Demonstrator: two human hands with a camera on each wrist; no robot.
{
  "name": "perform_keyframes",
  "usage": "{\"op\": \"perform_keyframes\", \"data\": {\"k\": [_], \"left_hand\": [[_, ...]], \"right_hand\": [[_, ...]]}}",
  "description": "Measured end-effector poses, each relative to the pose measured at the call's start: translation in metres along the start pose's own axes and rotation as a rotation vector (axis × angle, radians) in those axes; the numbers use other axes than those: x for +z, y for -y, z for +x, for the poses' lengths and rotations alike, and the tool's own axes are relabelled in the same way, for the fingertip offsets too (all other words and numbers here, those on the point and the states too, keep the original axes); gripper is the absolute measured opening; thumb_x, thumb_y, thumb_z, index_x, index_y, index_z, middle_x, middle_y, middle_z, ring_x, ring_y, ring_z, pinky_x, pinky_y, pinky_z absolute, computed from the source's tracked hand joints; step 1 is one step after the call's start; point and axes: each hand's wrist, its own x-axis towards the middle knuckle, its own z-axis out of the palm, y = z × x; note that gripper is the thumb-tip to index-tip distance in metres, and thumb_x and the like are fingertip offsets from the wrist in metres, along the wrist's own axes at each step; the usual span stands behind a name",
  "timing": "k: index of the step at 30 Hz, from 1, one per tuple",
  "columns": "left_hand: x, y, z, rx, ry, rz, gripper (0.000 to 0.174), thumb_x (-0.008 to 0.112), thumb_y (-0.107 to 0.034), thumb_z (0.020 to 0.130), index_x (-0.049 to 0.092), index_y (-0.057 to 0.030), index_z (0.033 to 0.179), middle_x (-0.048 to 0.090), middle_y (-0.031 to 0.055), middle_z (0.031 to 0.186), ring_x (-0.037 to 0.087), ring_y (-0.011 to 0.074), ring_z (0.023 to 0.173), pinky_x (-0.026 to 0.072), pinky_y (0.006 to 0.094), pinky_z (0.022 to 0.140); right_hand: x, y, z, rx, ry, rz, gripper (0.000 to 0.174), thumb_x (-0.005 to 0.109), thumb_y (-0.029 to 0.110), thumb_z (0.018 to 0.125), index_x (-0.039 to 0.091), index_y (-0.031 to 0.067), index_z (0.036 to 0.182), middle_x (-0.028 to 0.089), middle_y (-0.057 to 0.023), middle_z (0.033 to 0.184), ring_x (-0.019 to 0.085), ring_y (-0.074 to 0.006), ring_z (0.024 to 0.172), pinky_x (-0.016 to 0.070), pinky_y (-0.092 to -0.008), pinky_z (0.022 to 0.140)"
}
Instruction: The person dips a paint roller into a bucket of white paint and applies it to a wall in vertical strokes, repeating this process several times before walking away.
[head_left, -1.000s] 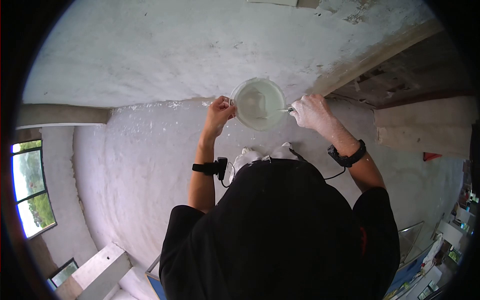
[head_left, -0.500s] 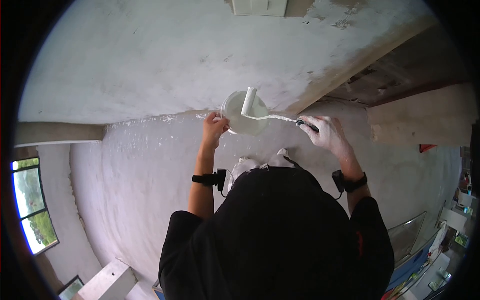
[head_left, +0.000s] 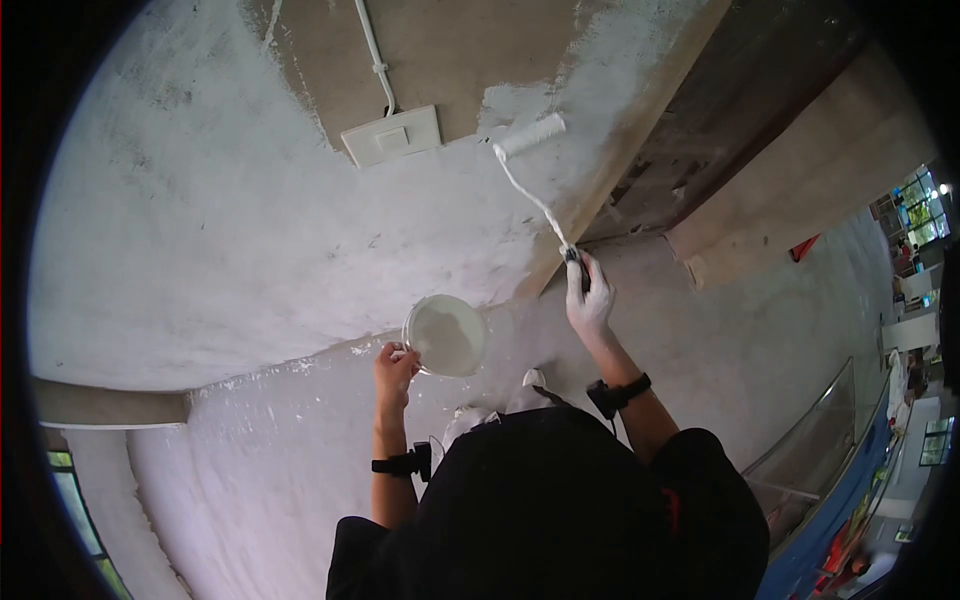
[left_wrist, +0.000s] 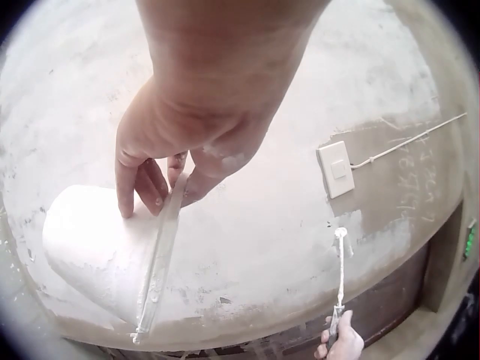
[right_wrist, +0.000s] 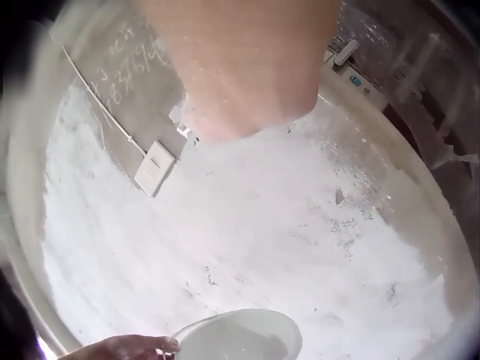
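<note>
My left hand (head_left: 396, 372) pinches the rim of a white plastic bucket (head_left: 472, 340) with pale paint inside. In the left wrist view, fingers lie along the outside of the bucket (left_wrist: 97, 251) and the thumb is at its rim. My right hand (head_left: 592, 300), smeared with white, grips the dark handle of a paint roller (head_left: 530, 137) coated in white. Up at the wall (head_left: 230, 230), the roller overlaps the painted area right of a switch plate (head_left: 392, 136). In the right wrist view, my right hand (right_wrist: 247, 105) hides most of the roller.
A white conduit (head_left: 372, 50) runs from the switch plate over a bare brown patch of wall. Right of the painted area lies a brown edge strip (head_left: 625, 135), then a dark recess (head_left: 720, 110). White spatters mark the floor (head_left: 260, 450) along the wall's foot.
The roller has come up out of the bucket and over to the wall, up and right. The view has tilted upward, bringing the switch plate and conduit in. The left hand still holds the bucket.
</note>
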Motion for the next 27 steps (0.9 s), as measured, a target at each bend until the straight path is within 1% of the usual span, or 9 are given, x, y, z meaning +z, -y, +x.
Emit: {"op": "perform_keyframes", "data": {"k": [3,5,6,9,10,16,19,22,27], "left_hand": [[0.002,0.001,0.001,-0.017,0.021,0.024,0.009,0.064,-0.001,0.08,0.057,-0.0043,0.085,0.063,0.0065,0.076,0.061,0.0136,0.067,0.0543,0.0275,0.064],[0.002,0.002,0.001,-0.026,0.028,0.024,0.01,0.064,-0.001,0.08,0.057,-0.0044,0.085,0.063,0.0065,0.076,0.061,0.0136,0.067,0.0544,0.0276,0.064],[0.002,0.003,0.001,-0.031,0.026,0.025,0.01,0.064,-0.001,0.08,0.056,-0.0042,0.086,0.063,0.0067,0.077,0.061,0.0136,0.067,0.0546,0.0277,0.065],[0.001,0.005,0.0,-0.028,0.017,0.018,0.011,0.064,-0.001,0.079,0.056,-0.0039,0.086,0.063,0.0069,0.077,0.061,0.0136,0.067,0.0548,0.028,0.065],[0.0,0.006,-0.002,-0.022,0.008,0.011,0.011,0.064,0.0,0.079,0.056,-0.0037,0.086,0.062,0.0069,0.077,0.06,0.0136,0.066,0.0549,0.0281,0.065],[-0.007,0.005,-0.007,-0.037,-0.029,-0.022,0.013,0.064,0.0,0.079,0.054,-0.0039,0.086,0.061,0.0065,0.073,0.06,0.0136,0.064,0.0543,0.0274,0.064],[-0.011,0.007,-0.007,-0.032,-0.051,-0.012,0.013,0.064,0.0,0.08,0.053,-0.0039,0.086,0.061,0.0069,0.073,0.059,0.0133,0.063,0.0535,0.0268,0.063],[-0.009,0.002,-0.009,-0.024,-0.075,-0.047,0.013,0.063,0.002,0.078,0.054,-0.0013,0.085,0.059,0.0052,0.067,0.054,0.0103,0.058,0.0458,0.0229,0.054],[-0.009,0.002,-0.009,-0.014,-0.059,-0.053,0.014,0.064,0.003,0.078,0.054,-0.0006,0.087,0.059,0.0056,0.066,0.054,0.0099,0.057,0.0447,0.0223,0.053]], "right_hand": [[0.026,-0.004,0.014,0.049,-0.073,0.06,0.019,0.061,0.017,0.092,0.063,-0.0001,0.101,0.067,-0.0117,0.079,0.066,-0.0203,0.066,0.0495,-0.031,0.058],[0.043,-0.002,0.024,0.185,-0.06,0.271,0.02,0.06,0.018,0.093,0.062,-0.0006,0.101,0.062,-0.0055,0.075,0.056,-0.0118,0.062,0.0449,-0.0274,0.056],[0.048,0.009,0.029,0.252,-0.041,0.35,0.021,0.058,0.02,0.096,0.061,-0.0001,0.101,0.053,0.0026,0.071,0.047,-0.0072,0.062,0.0405,-0.0231,0.057],[0.066,-0.013,0.031,0.435,0.177,0.704,0.021,0.055,0.023,0.097,0.06,0.0027,0.099,0.047,0.0065,0.073,0.047,-0.0057,0.067,0.0394,-0.0202,0.06],[0.068,-0.017,0.029,0.649,0.288,0.86,0.02,0.051,0.025,0.099,0.058,0.0061,0.097,0.045,0.007,0.076,0.045,-0.0035,0.072,0.037,-0.0179,0.059],[0.085,-0.022,0.005,0.827,0.314,0.973,0.022,0.049,0.03,0.1,0.054,0.0085,0.096,0.044,0.0078,0.071,0.038,-0.0014,0.06,0.0293,-0.0181,0.049],[0.084,-0.043,-0.009,0.705,0.476,0.927,0.023,0.047,0.031,0.101,0.05,0.0106,0.091,0.042,0.0083,0.072,0.036,-0.0016,0.057,0.0281,-0.0185,0.046],[0.082,-0.037,-0.007,0.723,0.455,0.944,0.026,0.044,0.033,0.102,0.047,0.0118,0.086,0.042,0.0074,0.072,0.036,-0.0021,0.056,0.0279,-0.0189,0.045],[0.073,-0.004,0.024,0.708,0.403,0.959,0.03,0.043,0.036,0.101,0.046,0.0118,0.084,0.039,0.0068,0.066,0.035,-0.0021,0.053,0.0285,-0.018,0.045]]}}
